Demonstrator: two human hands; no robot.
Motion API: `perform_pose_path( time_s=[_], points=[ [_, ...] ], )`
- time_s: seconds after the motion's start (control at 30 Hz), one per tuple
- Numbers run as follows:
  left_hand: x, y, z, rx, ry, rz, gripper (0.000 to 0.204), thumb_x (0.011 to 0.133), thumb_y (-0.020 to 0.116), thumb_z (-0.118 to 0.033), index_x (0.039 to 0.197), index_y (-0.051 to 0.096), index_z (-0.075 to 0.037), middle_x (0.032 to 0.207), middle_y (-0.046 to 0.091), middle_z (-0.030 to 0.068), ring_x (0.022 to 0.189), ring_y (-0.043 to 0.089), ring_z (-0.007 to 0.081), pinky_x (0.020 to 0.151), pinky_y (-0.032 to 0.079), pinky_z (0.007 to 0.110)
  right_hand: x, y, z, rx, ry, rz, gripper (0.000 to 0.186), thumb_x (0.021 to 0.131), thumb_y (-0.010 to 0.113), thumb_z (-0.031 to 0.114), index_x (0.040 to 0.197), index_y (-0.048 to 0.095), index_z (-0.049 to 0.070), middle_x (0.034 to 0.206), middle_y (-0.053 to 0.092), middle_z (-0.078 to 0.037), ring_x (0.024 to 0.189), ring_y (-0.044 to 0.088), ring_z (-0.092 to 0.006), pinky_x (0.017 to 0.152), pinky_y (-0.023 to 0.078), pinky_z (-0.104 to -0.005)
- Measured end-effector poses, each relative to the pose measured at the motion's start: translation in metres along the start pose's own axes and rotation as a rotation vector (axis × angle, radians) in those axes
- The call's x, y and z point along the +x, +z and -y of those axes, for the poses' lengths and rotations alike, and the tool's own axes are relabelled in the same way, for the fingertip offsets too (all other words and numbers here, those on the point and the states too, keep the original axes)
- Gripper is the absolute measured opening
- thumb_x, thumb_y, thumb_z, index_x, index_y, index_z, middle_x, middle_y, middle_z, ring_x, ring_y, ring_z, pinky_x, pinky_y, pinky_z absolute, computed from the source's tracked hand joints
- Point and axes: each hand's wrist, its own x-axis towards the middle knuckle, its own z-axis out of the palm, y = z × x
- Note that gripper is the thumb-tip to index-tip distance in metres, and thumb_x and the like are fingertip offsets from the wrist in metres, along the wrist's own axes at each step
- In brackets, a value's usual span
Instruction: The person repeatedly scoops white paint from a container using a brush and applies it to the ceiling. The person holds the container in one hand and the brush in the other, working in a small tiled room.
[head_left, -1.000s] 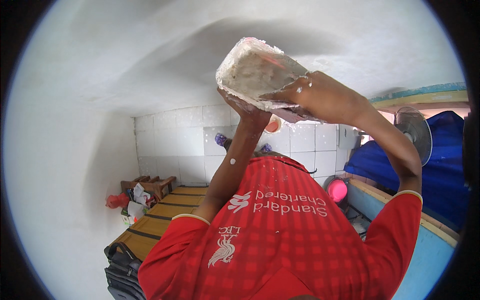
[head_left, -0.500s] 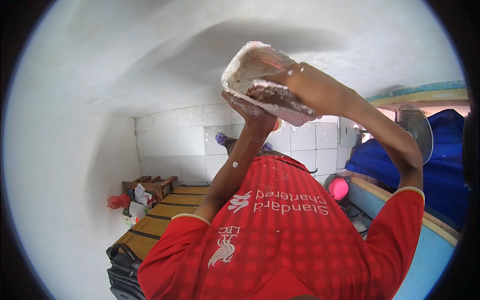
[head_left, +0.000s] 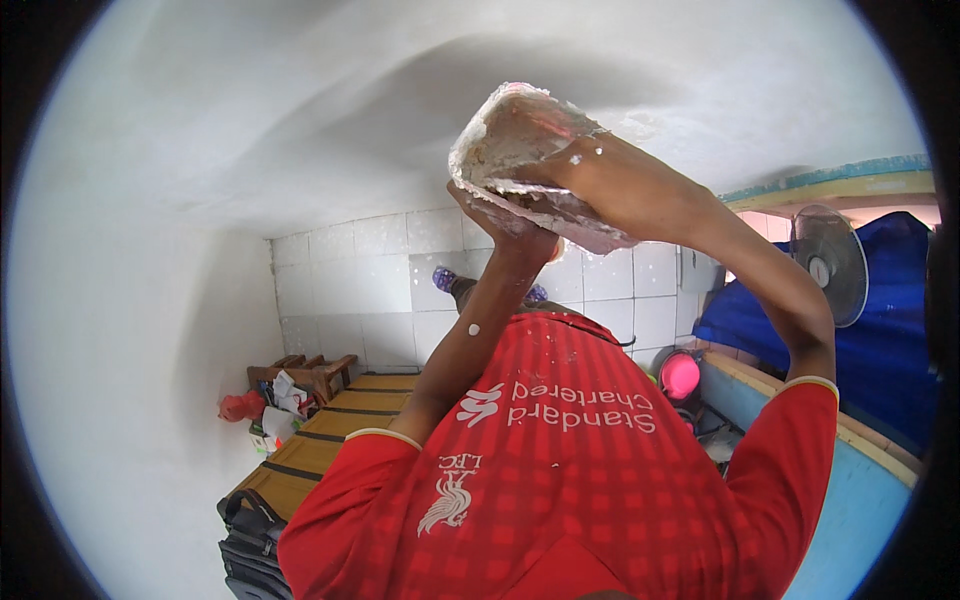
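Note:
A tub-like container (head_left: 487,142), crusted with white paint or plaster, is raised in front of me with its mouth tilted toward the view. Traces of pink show on its inner wall. My left hand (head_left: 508,222) is closed round its lower side, holding it up from beneath. Into the mouth reaches my right hand (head_left: 578,172), bent at the wrist. Its fingers are hidden inside the container, so whether they grip anything cannot be seen. White specks dot both forearms.
White wall (head_left: 300,90) curves close behind the container. Below is a tiled floor (head_left: 380,280). On the right are a fan (head_left: 828,268), blue cloth (head_left: 890,330) and a pink round object (head_left: 679,376). On the left stand a yellow-brown slatted piece (head_left: 340,430), a black bag (head_left: 252,545) and a red bag (head_left: 242,406).
My right hand has dipped further into the container and its forearm has shifted slightly left. The container has tilted a little, with my left hand still holding it.

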Motion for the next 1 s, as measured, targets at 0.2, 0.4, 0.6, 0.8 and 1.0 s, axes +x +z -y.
perform_pose_path(
  time_s=[0.2, 0.4, 0.6, 0.8, 1.0],
  points=[
    [-0.007, 0.01, -0.001, -0.188, -0.165, 0.003, 0.08, 0.085, 0.077, -0.03, 0.138, 0.021, -0.01, 0.13, 0.039, 0.0099, 0.116, 0.046, 0.0167, 0.095, 0.046, 0.036, 0.005, 0.025, -0.036, -0.177, -0.197, -0.164, 0.052, 0.077, 0.069, 0.004, 0.128, 0.062, 0.006, 0.119, 0.065, -0.023, 0.112, 0.061, -0.0417, 0.096, 0.05, -0.0438],
    [-0.002, 0.012, 0.0, -0.275, -0.141, -0.011, 0.075, 0.089, 0.071, -0.038, 0.14, 0.025, -0.009, 0.128, 0.046, 0.0096, 0.115, 0.052, 0.0166, 0.092, 0.049, 0.035, -0.002, 0.022, -0.045, -0.166, -0.021, -0.137, 0.047, 0.075, 0.068, 0.0, 0.122, 0.063, 0.002, 0.11, 0.065, -0.028, 0.105, 0.061, -0.045, 0.089, 0.052, -0.0446],
    [0.005, 0.016, -0.009, -0.33, -0.228, -0.005, 0.075, 0.077, 0.081, -0.038, 0.134, 0.044, -0.008, 0.126, 0.055, 0.0091, 0.114, 0.059, 0.0212, 0.094, 0.048, 0.04, -0.018, 0.015, -0.051, -0.132, 0.027, -0.317, 0.037, 0.079, 0.065, 0.003, 0.116, 0.064, -0.001, 0.096, 0.068, -0.026, 0.082, 0.064, -0.0431, 0.077, 0.054, -0.0439],
    [-0.003, 0.025, -0.012, -0.384, -0.195, -0.082, 0.073, 0.073, 0.084, -0.038, 0.131, 0.049, -0.009, 0.12, 0.06, 0.0054, 0.108, 0.062, 0.0187, 0.09, 0.05, 0.037, -0.043, 0.003, -0.043, -0.13, 0.144, -0.227, 0.035, 0.087, 0.066, 0.02, 0.114, 0.062, -0.001, 0.097, 0.066, -0.022, 0.096, 0.062, -0.04, 0.088, 0.051, -0.0477],
    [-0.005, 0.022, -0.016, -0.315, -0.338, 0.143, 0.081, 0.076, 0.082, -0.039, 0.137, 0.042, -0.003, 0.132, 0.053, 0.0119, 0.12, 0.057, 0.023, 0.1, 0.05, 0.041, -0.07, 0.001, -0.054, -0.203, 0.122, -0.526, 0.03, 0.086, 0.07, 0.021, 0.106, 0.065, -0.001, 0.101, 0.067, -0.023, 0.09, 0.059, -0.0387, 0.086, 0.049, -0.0423]
  ],
)
